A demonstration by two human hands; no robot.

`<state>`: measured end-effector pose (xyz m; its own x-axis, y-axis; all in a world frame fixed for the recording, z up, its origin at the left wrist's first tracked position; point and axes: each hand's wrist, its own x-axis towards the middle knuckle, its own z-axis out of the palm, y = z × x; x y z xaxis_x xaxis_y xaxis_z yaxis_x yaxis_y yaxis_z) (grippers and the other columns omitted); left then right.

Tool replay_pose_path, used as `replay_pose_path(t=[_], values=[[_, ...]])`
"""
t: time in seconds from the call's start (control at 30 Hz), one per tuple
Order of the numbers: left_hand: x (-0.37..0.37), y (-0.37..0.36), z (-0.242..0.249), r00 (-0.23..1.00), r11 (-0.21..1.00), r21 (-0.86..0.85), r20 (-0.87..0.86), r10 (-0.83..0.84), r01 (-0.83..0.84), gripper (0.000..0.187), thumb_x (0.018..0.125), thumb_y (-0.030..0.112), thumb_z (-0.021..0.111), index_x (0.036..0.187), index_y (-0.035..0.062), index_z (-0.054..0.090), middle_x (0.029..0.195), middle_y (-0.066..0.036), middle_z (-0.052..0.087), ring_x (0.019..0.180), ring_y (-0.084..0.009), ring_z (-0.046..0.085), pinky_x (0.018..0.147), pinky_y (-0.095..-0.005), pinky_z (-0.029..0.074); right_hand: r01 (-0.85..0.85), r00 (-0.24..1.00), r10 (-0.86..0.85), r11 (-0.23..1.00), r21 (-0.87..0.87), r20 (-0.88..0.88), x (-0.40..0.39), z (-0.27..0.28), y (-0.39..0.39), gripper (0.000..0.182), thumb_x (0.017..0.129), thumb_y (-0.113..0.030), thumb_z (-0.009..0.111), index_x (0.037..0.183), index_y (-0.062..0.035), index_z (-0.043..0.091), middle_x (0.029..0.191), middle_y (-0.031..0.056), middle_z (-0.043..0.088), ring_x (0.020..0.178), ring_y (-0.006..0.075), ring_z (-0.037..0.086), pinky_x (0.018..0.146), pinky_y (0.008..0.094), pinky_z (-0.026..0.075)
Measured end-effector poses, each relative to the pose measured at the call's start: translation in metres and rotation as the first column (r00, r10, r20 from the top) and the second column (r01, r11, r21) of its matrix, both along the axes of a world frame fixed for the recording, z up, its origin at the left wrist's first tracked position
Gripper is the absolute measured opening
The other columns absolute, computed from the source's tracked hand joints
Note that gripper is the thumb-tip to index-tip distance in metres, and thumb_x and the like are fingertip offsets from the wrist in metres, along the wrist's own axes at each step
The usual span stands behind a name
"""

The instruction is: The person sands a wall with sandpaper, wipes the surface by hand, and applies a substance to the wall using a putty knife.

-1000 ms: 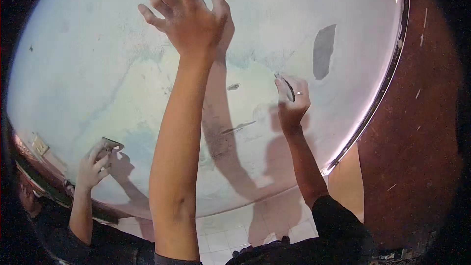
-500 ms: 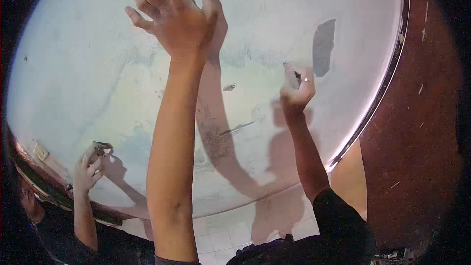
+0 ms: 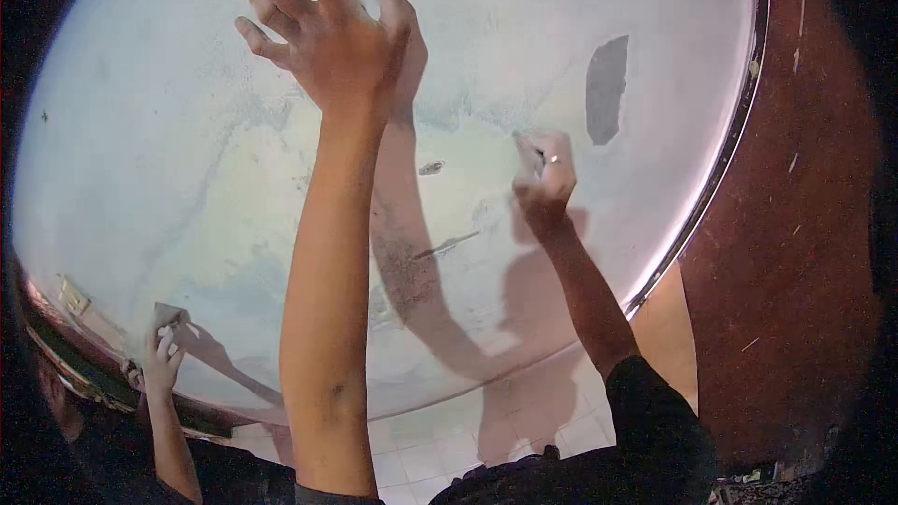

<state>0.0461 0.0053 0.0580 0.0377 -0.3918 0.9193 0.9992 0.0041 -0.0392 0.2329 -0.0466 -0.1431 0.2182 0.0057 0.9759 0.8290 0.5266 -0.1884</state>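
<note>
A broad, pale panel (image 3: 524,318) with a pale yellow-green patch and dark scuffs fills the middle of the head view. Fingers spread, my left hand (image 3: 341,47) is at the panel's upper part and holds nothing. Lower and to the right, my right hand (image 3: 547,173), with a ring on one finger, is closed on a small folded piece of sandpaper (image 3: 526,148) against the panel. Motion blurs its fingertips. Beyond that hand, a dark grey, angular patch (image 3: 606,89) shows on the panel.
At the lower left, another person's hand (image 3: 164,360) holds a grey sheet (image 3: 170,315) at the panel. A dark trim edge (image 3: 730,154) borders the panel on the right, beside a reddish-brown surface (image 3: 786,224). Light tiles (image 3: 421,458) show below.
My right hand has moved left and slightly down with the sandpaper. My left hand has stayed in place. The other person's hand has moved down and slightly left.
</note>
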Motion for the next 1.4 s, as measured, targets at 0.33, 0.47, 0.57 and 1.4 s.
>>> replay_pose_path(t=[0.33, 0.47, 0.57, 1.4], values=[[0.004, -0.004, 0.0, 0.999, 0.999, 0.003, 0.016, 0.052, -0.052, 0.049, 0.084, 0.049, 0.056, 0.114, 0.0106, 0.059, 0.123, -0.018, 0.048, 0.121, -0.039, 0.04, 0.1, -0.0568, 0.026, 0.002, 0.986, -0.016, 0.997, -0.081, -0.166, 0.012, 0.015, 0.0, 0.013, 0.081, 0.003, 0.059, 0.092, -0.0031, 0.06, 0.092, 0.016, 0.062, 0.088, 0.0335, 0.062, 0.077, 0.0385, 0.051], [0.005, -0.004, 0.001, 0.993, 0.993, -0.029, -0.007, -0.117, 0.117, 0.048, 0.081, 0.041, 0.057, 0.115, 0.0065, 0.052, 0.127, -0.024, 0.041, 0.123, -0.0438, 0.035, 0.1, -0.0609, 0.023, -0.009, 0.996, 0.001, 0.996, 0.092, 0.087, -0.003, -0.001, 0.007, 0.009, 0.081, 0.001, 0.059, 0.089, -0.0037, 0.061, 0.088, 0.0162, 0.061, 0.085, 0.0343, 0.061, 0.073, 0.0411, 0.05], [0.004, -0.004, 0.001, 0.985, 0.985, -0.012, -0.038, -0.17, 0.169, 0.05, 0.08, 0.037, 0.057, 0.117, 0.0045, 0.049, 0.128, -0.027, 0.038, 0.125, -0.0461, 0.033, 0.101, -0.0626, 0.022, -0.004, 0.994, -0.003, 0.998, -0.062, -0.106, 0.01, 0.01, 0.005, 0.013, 0.08, 0.0, 0.059, 0.091, -0.0044, 0.063, 0.092, 0.0158, 0.062, 0.088, 0.0342, 0.061, 0.076, 0.0411, 0.051], [0.006, -0.006, 0.001, 0.993, 0.993, -0.027, -0.021, -0.112, 0.112, 0.049, 0.081, 0.038, 0.057, 0.116, 0.0047, 0.05, 0.128, -0.028, 0.04, 0.125, -0.0444, 0.035, 0.101, -0.0615, 0.023, 0.102, 0.97, -0.073, 0.988, 0.115, -0.23, -0.003, -0.008, 0.02, 0.019, 0.076, -0.007, 0.076, 0.093, -0.0124, 0.072, 0.093, 0.0052, 0.063, 0.081, 0.0227, 0.06, 0.068, 0.0347, 0.048]])
